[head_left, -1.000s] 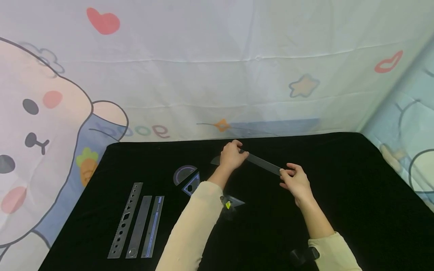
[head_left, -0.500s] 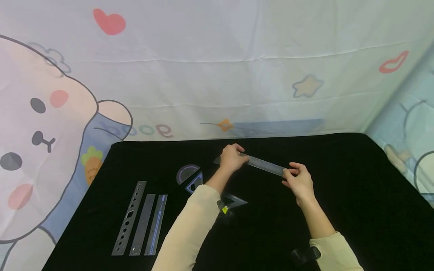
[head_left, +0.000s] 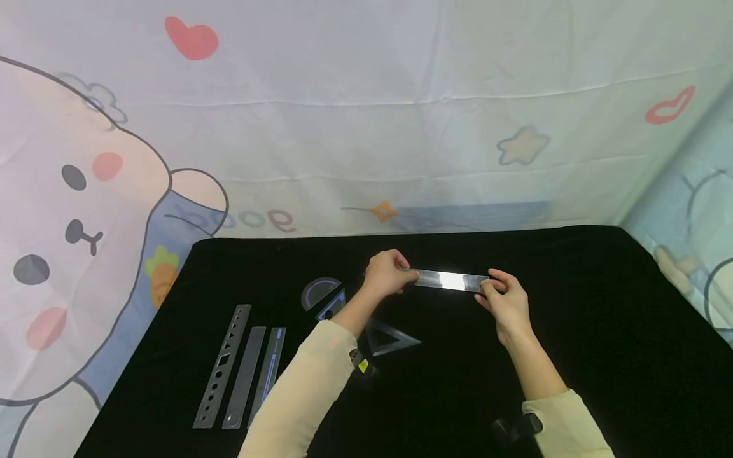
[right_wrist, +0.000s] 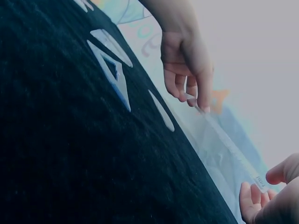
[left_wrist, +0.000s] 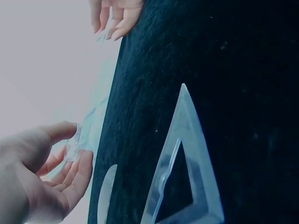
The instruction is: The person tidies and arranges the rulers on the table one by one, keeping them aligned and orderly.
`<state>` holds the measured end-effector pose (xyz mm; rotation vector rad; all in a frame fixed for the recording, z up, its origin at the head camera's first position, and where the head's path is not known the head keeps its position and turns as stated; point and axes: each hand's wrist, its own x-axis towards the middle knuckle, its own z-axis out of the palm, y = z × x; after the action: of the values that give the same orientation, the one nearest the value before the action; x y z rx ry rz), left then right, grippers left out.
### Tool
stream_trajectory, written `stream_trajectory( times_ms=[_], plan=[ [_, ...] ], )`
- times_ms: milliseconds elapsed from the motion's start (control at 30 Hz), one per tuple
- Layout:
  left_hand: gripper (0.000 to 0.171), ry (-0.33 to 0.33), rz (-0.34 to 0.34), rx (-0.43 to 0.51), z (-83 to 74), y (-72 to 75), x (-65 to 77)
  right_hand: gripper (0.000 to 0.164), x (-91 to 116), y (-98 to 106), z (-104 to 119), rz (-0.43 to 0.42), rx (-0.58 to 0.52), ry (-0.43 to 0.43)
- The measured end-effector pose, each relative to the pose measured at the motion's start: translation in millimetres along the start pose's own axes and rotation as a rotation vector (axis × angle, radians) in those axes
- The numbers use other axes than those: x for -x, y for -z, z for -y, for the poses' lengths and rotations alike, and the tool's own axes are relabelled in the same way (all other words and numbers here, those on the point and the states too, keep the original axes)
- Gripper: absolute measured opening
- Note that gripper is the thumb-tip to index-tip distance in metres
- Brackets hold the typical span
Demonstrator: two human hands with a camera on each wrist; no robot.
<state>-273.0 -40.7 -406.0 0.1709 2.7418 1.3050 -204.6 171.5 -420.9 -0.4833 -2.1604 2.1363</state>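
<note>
A clear straight ruler is held up above the black cloth, nearly level and bright with reflected light. My left hand pinches its left end between thumb and fingers. At the other end, the thumb and fingers of my right hand pinch it. In the right wrist view the ruler stretches between both hands, with small printing near the right end. A clear set square lies on the cloth beneath my left forearm. Beyond it, a rounded clear piece shows in the right wrist view.
To the left lie a stencil ruler with cut-out shapes, a plain clear ruler and a blue-marked ruler, side by side. A protractor and a small blue-edged set square lie farther back. A printed curtain hangs behind the table.
The ruler's left end has come down, so the ruler went from slanted to nearly level and its face now glares. The left forearm shifted left, uncovering more of the larger set square.
</note>
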Motion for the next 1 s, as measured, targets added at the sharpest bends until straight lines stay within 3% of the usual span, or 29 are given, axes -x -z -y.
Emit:
stream_trajectory(
  times_ms=[133,367,500,1000],
  plan=[
    [0.023,0.005,0.046,-0.016,-1.7,6.7,10.2,0.042,0.1,-4.2,0.9,-0.013,-0.069,-0.007],
    [0.022,-0.011,0.094,-0.005,-1.8,11.7,22.8,0.022,0.7,-9.8,3.2,-0.046,-0.146,0.005],
    [0.021,-0.029,0.103,0.004,-1.7,13.4,30.0,0.025,1.2,-13.3,5.0,-0.054,-0.158,0.012],
    [0.011,-0.136,0.214,0.077,13.0,18.9,55.7,0.035,0.2,-20.3,10.3,0.054,0.018,0.099]
  ],
)
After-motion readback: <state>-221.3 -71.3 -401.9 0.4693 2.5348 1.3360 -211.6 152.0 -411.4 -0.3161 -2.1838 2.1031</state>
